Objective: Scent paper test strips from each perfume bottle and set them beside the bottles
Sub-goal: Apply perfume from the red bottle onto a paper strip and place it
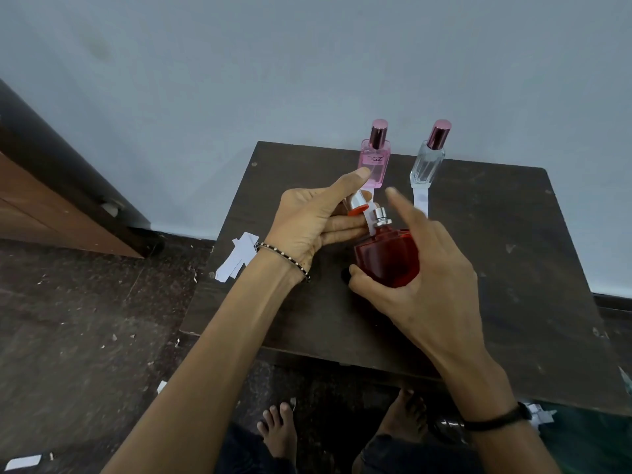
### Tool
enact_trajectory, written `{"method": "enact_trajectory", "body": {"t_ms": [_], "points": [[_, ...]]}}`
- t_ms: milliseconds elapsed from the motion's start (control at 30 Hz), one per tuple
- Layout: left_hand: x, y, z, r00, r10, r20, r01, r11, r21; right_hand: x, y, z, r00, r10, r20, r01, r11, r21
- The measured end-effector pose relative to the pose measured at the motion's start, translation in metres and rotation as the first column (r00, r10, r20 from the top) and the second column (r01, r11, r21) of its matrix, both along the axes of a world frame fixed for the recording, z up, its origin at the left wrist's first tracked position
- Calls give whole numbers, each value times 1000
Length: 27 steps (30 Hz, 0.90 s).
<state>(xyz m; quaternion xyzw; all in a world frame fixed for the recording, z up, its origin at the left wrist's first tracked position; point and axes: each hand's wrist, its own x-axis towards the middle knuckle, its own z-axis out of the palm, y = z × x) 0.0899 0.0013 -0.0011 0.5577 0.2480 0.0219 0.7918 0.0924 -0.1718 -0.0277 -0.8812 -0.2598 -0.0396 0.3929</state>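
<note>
Red glass fills the right hand point(427, 285): its thumb and lower fingers wrap round the red bottle point(388, 258), which is held just above the table point(496, 268), while the index finger is lifted off, poised over the silver sprayer point(381, 217). The left hand point(307, 220) is drawn close beside it, clamped on two things at once: the bottle's cap point(357, 205), silver with an orange end, and a white paper strip point(369, 222) whose tip stands right against the nozzle.

At the back of the table stand the pink bottle point(375, 162) and the clear bottle point(427, 162), both capped; a used strip point(420, 200) lies in front of the clear one. Whether the pink one has its own strip I cannot tell, since the left hand covers that spot. Spare strips point(237, 256) hang off the table's left edge.

The step in hand looks like the spraying of this last bottle. Next, the index finger must press straight down on the sprayer with the strip held steady in the mist.
</note>
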Motion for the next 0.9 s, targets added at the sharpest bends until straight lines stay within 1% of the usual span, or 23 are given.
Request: {"method": "enact_trajectory", "body": {"t_ms": [33, 100, 167, 233, 300, 333, 367, 433, 500, 533, 567, 633, 700, 800, 833, 867, 900], "points": [[0, 0, 0, 1000, 2, 7, -2, 1000, 1, 1, -2, 0, 999, -20, -45, 23, 998, 54], [0, 1, 0, 1000, 7, 24, -7, 1000, 5, 3, -7, 2, 977, -78, -196, 116, 975, 190], [0, 2, 1, 999, 25, 33, -25, 1000, 10, 5, -12, 6, 929, -75, -363, 216, 906, 364], [0, 3, 1, 998, 45, 34, -46, 999, 22, 10, -16, 9, 863, 20, -505, 299, 786, 541], [1, 3, 1, 998, 56, 30, -57, 997, 42, 14, -18, 12, 780, 150, -607, 341, 713, 613], [2, 3, 1, 998, 62, 28, -63, 997, 50, 14, -18, 13, 731, 240, -638, 345, 677, 650], [3, 3, 2, 997, 67, 26, -69, 996, 58, 14, -18, 14, 670, 350, -655, 356, 622, 697], [3, 2, 1, 998, 66, 26, -68, 994, 83, 13, -17, 17, 516, 573, -637, 413, 485, 771], [3, 2, 1, 998, 54, 29, -57, 992, 111, 13, -19, 19, 389, 738, -551, 438, 378, 816], [3, 1, 1, 998, 53, 29, -56, 991, 120, 13, -20, 19, 353, 785, -509, 435, 343, 832], [3, 1, 0, 998, 55, 27, -58, 990, 128, 13, -20, 20, 333, 811, -481, 429, 324, 843], [3, 0, 0, 998, 61, 25, -64, 988, 141, 14, -22, 20, 333, 817, -472, 432, 313, 846], [4, -1, 0, 997, 69, 25, -72, 988, 138, 15, -23, 18, 333, 814, -475, 475, 291, 831], [7, -4, 0, 997, 76, 27, -79, 989, 129, 18, -26, 18, 323, 825, -464, 563, 227, 795], [7, -5, 0, 997, 77, 28, -80, 989, 126, 19, -28, 18, 326, 821, -468, 567, 226, 792], [8, -5, 0, 996, 79, 30, -82, 989, 125, 19, -30, 19, 336, 804, -491, 556, 252, 792], [8, -6, 0, 996, 85, 32, -88, 988, 124, 19, -33, 19, 350, 773, -529, 535, 299, 790]]}}
